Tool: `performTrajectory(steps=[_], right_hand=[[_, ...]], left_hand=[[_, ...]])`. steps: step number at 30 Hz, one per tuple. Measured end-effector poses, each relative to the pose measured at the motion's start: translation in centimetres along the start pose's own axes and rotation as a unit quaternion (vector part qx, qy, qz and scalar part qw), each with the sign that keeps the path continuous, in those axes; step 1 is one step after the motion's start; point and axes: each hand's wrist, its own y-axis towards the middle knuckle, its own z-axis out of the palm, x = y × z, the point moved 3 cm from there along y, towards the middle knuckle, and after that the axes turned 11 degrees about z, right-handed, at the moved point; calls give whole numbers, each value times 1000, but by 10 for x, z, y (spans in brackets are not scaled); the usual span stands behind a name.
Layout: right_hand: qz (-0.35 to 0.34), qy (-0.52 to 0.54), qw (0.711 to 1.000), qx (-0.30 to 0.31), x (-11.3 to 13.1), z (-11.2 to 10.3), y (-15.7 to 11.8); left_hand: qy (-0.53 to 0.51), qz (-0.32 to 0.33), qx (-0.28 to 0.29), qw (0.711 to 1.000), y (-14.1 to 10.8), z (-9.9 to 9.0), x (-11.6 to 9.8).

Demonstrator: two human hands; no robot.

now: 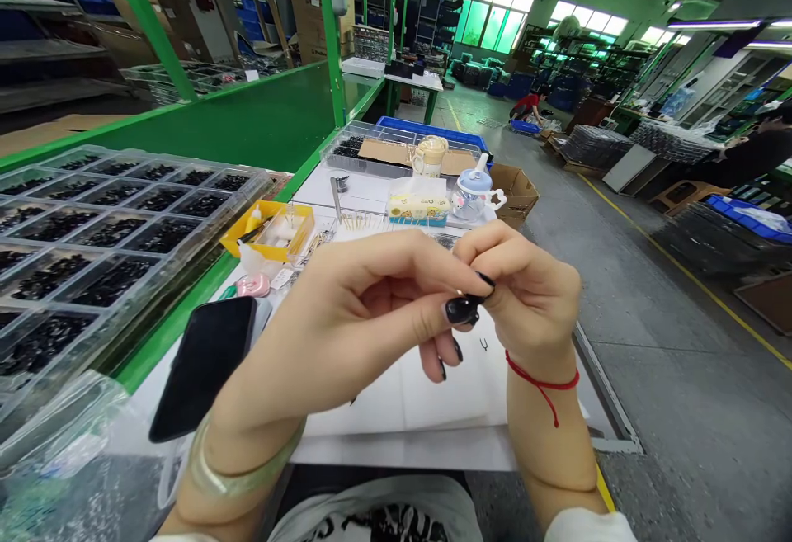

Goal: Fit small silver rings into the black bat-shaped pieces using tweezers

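My left hand (352, 319) and my right hand (525, 294) meet fingertip to fingertip above the white table (396, 410). Between thumb and forefinger of both they pinch a very small part (473, 294), mostly hidden by my dark nails. A pale bangle circles my left wrist and a red string my right wrist. A tiny metal piece (483, 345) lies on the white sheet just under the hands.
A black phone (204, 365) lies at the left. Clear compartment trays of small black parts (92, 237) fill the left side. Behind stand a yellow tray (269, 228), a tissue box (417, 204), two cups (473, 191), and a cardboard box (516, 187). People work across the aisle.
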Motion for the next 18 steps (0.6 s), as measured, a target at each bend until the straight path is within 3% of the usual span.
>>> performTrajectory(steps=[18], right_hand=[[-2, -4, 1000, -2, -2, -1, 1]], left_hand=[[24, 15, 7, 1000, -1, -1, 1]])
